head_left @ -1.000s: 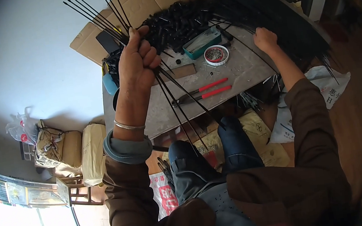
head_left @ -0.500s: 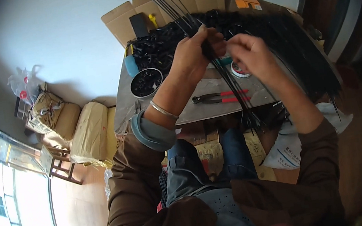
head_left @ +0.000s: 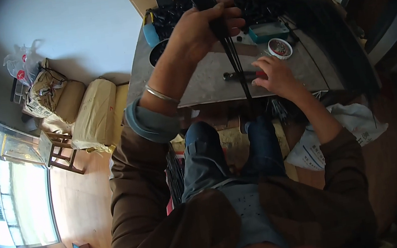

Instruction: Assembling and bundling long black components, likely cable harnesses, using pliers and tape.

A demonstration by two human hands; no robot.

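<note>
Above the table [head_left: 198,87], the left hand [head_left: 208,27] grips black rods [head_left: 231,54] between thumb and fingers; nearer and right, the right hand [head_left: 277,77], fingers spread, is beside the pliers [head_left: 234,75].

Top edge cuts rods [head_left: 226,41]. Left forearm [head_left: 171,72] partly hides bowl [head_left: 154,54]; right hand [head_left: 275,76] partly hides pliers [head_left: 230,76]. Bits [head_left: 279,48] in dish [head_left: 291,51] too small to tell.

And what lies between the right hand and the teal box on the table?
In the head view, the small white round bowl lies between the right hand and the teal box.
</note>
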